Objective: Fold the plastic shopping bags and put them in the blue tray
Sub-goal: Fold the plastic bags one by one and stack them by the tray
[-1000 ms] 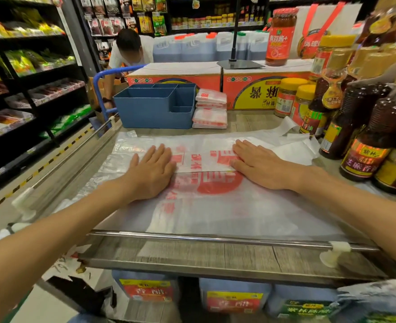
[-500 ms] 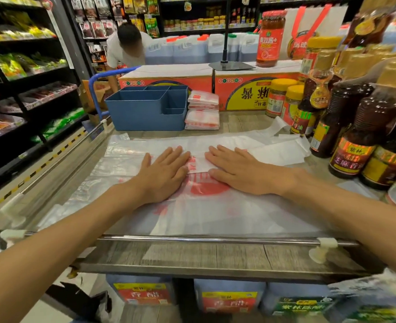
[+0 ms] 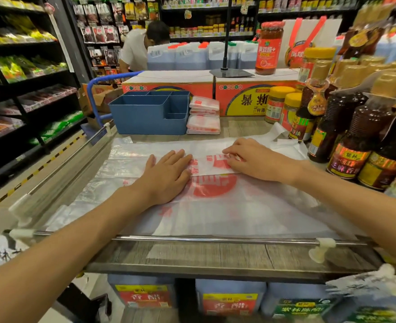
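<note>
so the plastic bag [image 3: 215,201] lies flat on the shelf with its long side running left-right under me, my left hand [image 3: 166,176] pressing flat mid-fold, right hand [image 3: 253,159] fingers bent on the folded strip, blue tray [image 3: 150,115] straight ahead, nearer my left.

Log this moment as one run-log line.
step: flattening fold | left hand: flat on bag | right hand: pressing folded edge | tray: no bag visible inside | folded stack: beside tray
</note>
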